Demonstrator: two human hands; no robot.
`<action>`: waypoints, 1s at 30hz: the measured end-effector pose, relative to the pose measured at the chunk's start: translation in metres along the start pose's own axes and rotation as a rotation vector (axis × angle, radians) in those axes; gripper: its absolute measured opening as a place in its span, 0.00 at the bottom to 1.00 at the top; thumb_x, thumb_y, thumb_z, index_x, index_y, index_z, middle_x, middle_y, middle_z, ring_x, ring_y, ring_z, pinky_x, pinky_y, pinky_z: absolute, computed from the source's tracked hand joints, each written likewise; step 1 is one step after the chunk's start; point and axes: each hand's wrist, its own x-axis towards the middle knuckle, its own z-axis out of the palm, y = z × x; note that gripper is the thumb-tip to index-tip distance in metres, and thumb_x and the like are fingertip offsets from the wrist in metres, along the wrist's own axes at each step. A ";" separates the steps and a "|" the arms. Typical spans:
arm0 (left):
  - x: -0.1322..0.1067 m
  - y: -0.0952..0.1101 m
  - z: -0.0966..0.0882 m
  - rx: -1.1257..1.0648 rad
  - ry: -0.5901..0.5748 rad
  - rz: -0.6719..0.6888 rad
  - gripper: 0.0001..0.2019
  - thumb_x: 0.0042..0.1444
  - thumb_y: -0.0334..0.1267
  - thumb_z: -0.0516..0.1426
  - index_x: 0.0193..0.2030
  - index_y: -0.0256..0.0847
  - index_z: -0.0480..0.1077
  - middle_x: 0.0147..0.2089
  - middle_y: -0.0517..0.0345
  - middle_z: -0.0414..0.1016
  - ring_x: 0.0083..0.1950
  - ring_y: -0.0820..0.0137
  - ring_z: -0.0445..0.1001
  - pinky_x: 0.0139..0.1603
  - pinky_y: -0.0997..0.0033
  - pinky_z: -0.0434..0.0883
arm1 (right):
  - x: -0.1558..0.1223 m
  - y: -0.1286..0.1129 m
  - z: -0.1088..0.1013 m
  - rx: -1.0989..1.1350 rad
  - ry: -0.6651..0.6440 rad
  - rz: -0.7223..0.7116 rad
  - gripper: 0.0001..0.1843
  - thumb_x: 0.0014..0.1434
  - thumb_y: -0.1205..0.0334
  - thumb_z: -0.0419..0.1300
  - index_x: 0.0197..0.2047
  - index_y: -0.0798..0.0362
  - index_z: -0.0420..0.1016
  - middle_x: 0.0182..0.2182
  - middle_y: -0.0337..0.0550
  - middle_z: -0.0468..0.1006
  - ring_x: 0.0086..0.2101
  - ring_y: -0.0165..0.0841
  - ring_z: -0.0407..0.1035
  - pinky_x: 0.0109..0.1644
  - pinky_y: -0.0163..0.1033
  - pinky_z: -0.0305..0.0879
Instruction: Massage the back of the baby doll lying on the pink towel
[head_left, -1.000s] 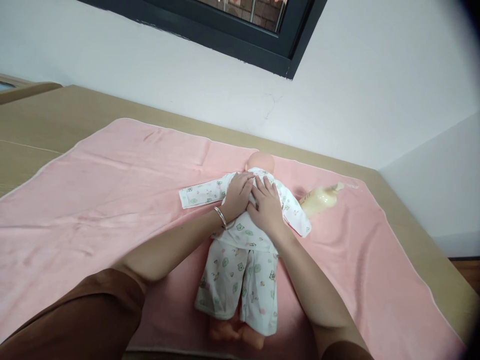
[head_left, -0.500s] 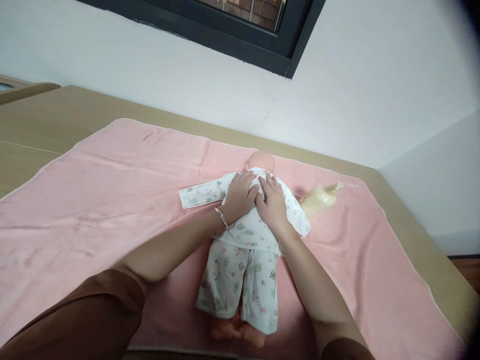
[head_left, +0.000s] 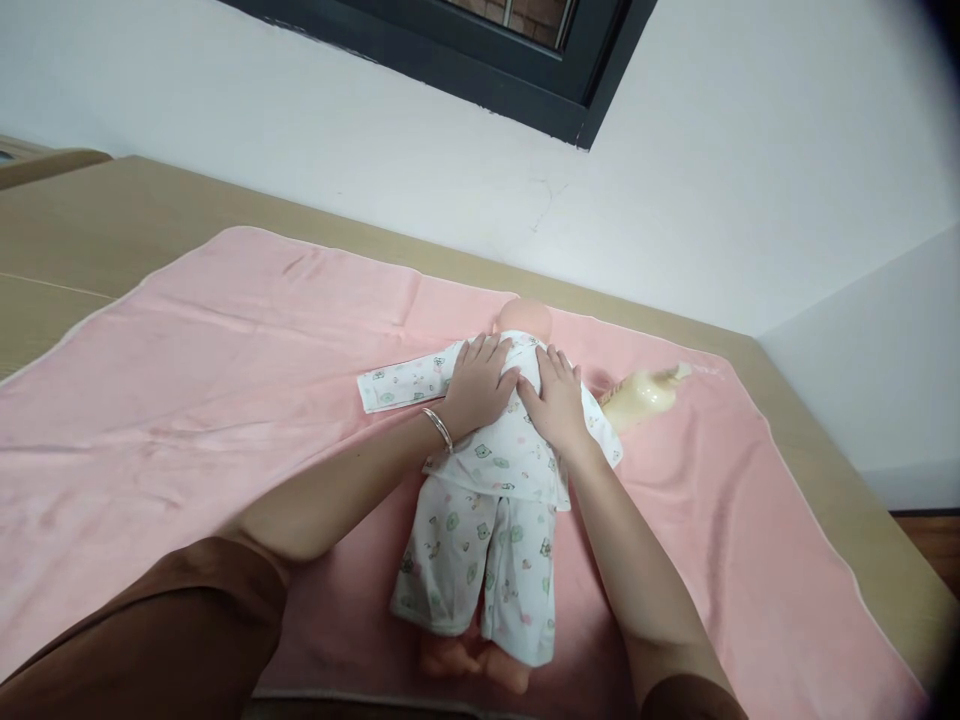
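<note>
A baby doll in a white printed top and matching trousers lies on a pink blanket. Its head points toward the wall and its bare feet toward me. My left hand rests flat on the left side of the doll's upper back, fingers stretched out; a silver bangle circles the wrist. On the right side of the back, my right hand lies flat with its fingers extended. Neither hand grips anything. The doll's face is hidden.
Beside the doll's right sleeve lies a pump bottle of pale yellow liquid, on its side. Under the blanket is a wooden table, its far edge against a white wall with a dark window frame.
My hands have slid slightly apart across the doll's back, the left hand leftward and the right hand rightward. The doll and the bottle lie as before.
</note>
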 end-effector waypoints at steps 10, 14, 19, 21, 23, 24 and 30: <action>-0.001 -0.003 -0.004 -0.050 0.101 0.175 0.18 0.67 0.38 0.47 0.58 0.38 0.70 0.61 0.47 0.73 0.66 0.56 0.66 0.68 0.47 0.61 | -0.007 -0.014 -0.004 -0.144 0.025 -0.042 0.32 0.70 0.53 0.45 0.70 0.64 0.55 0.67 0.64 0.59 0.67 0.52 0.53 0.70 0.62 0.41; -0.008 0.000 -0.006 -0.086 0.198 0.207 0.15 0.65 0.35 0.48 0.48 0.41 0.75 0.51 0.50 0.80 0.58 0.61 0.74 0.64 0.53 0.67 | -0.020 -0.032 -0.006 -0.283 0.066 -0.045 0.30 0.70 0.57 0.44 0.66 0.71 0.61 0.63 0.71 0.66 0.63 0.54 0.60 0.70 0.61 0.43; -0.004 -0.005 -0.003 -0.121 0.179 0.112 0.16 0.61 0.37 0.52 0.53 0.39 0.72 0.57 0.48 0.76 0.61 0.59 0.71 0.66 0.52 0.65 | -0.017 -0.029 -0.008 -0.219 0.012 0.001 0.31 0.70 0.55 0.45 0.67 0.70 0.59 0.64 0.69 0.64 0.65 0.53 0.58 0.71 0.59 0.41; -0.001 -0.009 0.001 -0.140 0.126 0.098 0.20 0.60 0.37 0.53 0.59 0.38 0.68 0.63 0.46 0.71 0.66 0.58 0.66 0.71 0.50 0.59 | -0.009 -0.018 -0.007 -0.126 -0.013 0.011 0.32 0.70 0.52 0.46 0.69 0.66 0.56 0.67 0.66 0.59 0.68 0.51 0.52 0.71 0.60 0.42; 0.000 -0.013 0.004 -0.147 0.077 0.099 0.24 0.60 0.39 0.54 0.62 0.36 0.65 0.67 0.44 0.66 0.70 0.55 0.61 0.73 0.46 0.53 | -0.002 -0.008 -0.006 -0.065 -0.017 0.015 0.33 0.70 0.51 0.45 0.71 0.63 0.54 0.69 0.64 0.55 0.69 0.50 0.47 0.71 0.61 0.42; 0.001 -0.014 0.005 -0.146 0.065 0.100 0.25 0.60 0.40 0.54 0.63 0.36 0.64 0.68 0.43 0.65 0.71 0.54 0.59 0.73 0.45 0.52 | 0.000 -0.005 -0.006 -0.055 -0.013 0.014 0.33 0.70 0.51 0.44 0.71 0.63 0.53 0.70 0.64 0.54 0.70 0.49 0.46 0.71 0.61 0.42; -0.006 -0.011 -0.004 -0.161 0.173 0.171 0.17 0.59 0.41 0.53 0.53 0.39 0.71 0.56 0.45 0.75 0.60 0.57 0.70 0.65 0.51 0.64 | -0.018 -0.029 0.000 -0.170 0.044 0.028 0.32 0.70 0.55 0.42 0.70 0.69 0.54 0.67 0.70 0.59 0.67 0.56 0.52 0.69 0.63 0.44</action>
